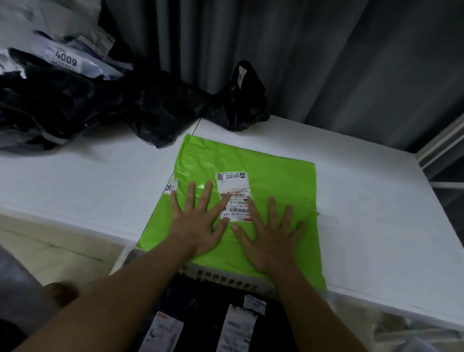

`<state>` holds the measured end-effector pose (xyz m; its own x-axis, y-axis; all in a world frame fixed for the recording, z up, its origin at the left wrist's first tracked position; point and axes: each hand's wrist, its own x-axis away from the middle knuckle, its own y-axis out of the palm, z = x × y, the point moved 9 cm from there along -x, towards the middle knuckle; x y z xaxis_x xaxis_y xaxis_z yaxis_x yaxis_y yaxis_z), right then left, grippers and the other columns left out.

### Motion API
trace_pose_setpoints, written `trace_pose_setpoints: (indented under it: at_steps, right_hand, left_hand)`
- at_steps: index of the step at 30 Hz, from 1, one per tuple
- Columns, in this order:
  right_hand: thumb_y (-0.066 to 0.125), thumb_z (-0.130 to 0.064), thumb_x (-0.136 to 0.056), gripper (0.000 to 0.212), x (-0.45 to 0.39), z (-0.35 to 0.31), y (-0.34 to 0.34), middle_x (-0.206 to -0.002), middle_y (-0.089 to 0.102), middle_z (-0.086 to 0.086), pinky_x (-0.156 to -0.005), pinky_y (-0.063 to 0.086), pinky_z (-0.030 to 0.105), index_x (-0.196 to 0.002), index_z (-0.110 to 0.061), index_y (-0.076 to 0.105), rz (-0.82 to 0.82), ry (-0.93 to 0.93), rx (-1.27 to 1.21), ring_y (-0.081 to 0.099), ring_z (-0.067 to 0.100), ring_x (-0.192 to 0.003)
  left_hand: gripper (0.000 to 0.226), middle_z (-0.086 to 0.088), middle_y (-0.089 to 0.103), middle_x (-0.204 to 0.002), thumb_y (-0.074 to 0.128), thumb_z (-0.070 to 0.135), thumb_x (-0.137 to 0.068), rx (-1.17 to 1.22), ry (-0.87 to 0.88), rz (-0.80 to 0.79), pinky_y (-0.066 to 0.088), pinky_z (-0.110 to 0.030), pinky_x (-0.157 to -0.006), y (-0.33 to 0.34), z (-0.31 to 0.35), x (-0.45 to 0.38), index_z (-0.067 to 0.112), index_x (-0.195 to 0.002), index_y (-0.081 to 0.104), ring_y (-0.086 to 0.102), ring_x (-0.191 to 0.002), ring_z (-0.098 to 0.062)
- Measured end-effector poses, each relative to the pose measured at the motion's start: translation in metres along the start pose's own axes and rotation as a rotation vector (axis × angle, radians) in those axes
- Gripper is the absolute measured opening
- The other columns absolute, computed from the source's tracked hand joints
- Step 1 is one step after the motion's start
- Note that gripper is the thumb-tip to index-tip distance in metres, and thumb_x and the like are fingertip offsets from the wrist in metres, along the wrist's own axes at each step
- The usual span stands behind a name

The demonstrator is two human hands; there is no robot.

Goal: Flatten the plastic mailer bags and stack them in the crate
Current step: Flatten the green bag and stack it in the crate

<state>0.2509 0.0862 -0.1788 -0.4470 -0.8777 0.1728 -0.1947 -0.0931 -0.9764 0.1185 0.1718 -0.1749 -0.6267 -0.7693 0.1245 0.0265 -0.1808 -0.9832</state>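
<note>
On a white table, both hands, left hand and right hand, press flat with spread fingers on a green mailer bag. Its near edge overhangs the crate; uneven pressure could slide it off.

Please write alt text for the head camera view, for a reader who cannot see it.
Both hands, left hand and right hand, press flat with spread fingers on a green mailer bag lying on a white table. Its near edge overhangs a crate holding black bags with labels; crumpled black mailers are piled at far left.
</note>
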Motion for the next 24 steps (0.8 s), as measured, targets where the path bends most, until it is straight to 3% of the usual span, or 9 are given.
trace_pose_setpoints:
  at_steps: [3, 8, 12, 19, 24]
  right_hand:
    - [0.009, -0.083, -0.08, 0.072, -0.001, 0.001, 0.001, -0.158, -0.022, -0.001, -0.108, -0.013, 0.067, -0.143, -0.056, -0.013, 0.013, 0.013, 0.005, -0.023, 0.039, -0.142]
    - [-0.001, -0.086, -0.072, 0.077, -0.002, 0.002, 0.003, -0.159, -0.021, -0.001, -0.108, -0.014, 0.067, -0.142, -0.057, -0.014, 0.04, 0.014, -0.013, -0.022, 0.039, -0.142]
    - [0.011, -0.084, -0.08, 0.073, -0.003, 0.001, 0.002, -0.158, -0.022, -0.001, -0.108, -0.016, 0.066, -0.143, -0.056, -0.012, 0.031, 0.011, -0.036, -0.025, 0.038, -0.142]
    - [0.01, -0.082, -0.081, 0.076, 0.022, -0.004, -0.001, -0.159, -0.018, 0.002, -0.108, -0.018, 0.065, -0.147, -0.051, -0.009, 0.118, -0.015, -0.012, -0.019, 0.042, -0.143]
    - [0.01, -0.08, -0.083, 0.074, 0.021, -0.008, 0.001, -0.158, -0.023, -0.001, -0.106, -0.021, 0.063, -0.146, -0.049, -0.013, 0.004, -0.002, -0.039, -0.024, 0.039, -0.142]
  left_hand:
    - [0.071, -0.001, -0.029, -0.153, -0.019, 0.069, -0.073, -0.002, -0.009, 0.007, -0.016, -0.065, -0.106, 0.003, 0.0, -0.001, 0.05, -0.14, -0.025, -0.027, -0.139, -0.035]
    - [0.068, -0.001, -0.028, -0.154, -0.017, 0.07, -0.076, -0.006, -0.005, 0.029, -0.013, -0.066, -0.108, 0.008, -0.002, -0.004, 0.05, -0.14, -0.025, -0.026, -0.141, -0.035]
    - [0.066, -0.003, -0.025, -0.155, -0.015, 0.07, -0.079, -0.021, 0.005, 0.053, -0.015, -0.065, -0.107, 0.007, -0.001, -0.005, 0.05, -0.141, -0.024, -0.025, -0.141, -0.035]
    - [0.061, -0.003, -0.023, -0.156, 0.001, 0.067, -0.09, -0.017, -0.003, 0.049, -0.015, -0.066, -0.107, 0.005, -0.001, -0.003, 0.049, -0.144, -0.018, -0.025, -0.141, -0.035]
    - [0.063, -0.004, -0.024, -0.156, -0.006, 0.069, -0.086, -0.027, 0.002, 0.028, -0.011, -0.068, -0.108, 0.007, 0.001, -0.001, 0.048, -0.143, -0.021, -0.025, -0.141, -0.035]
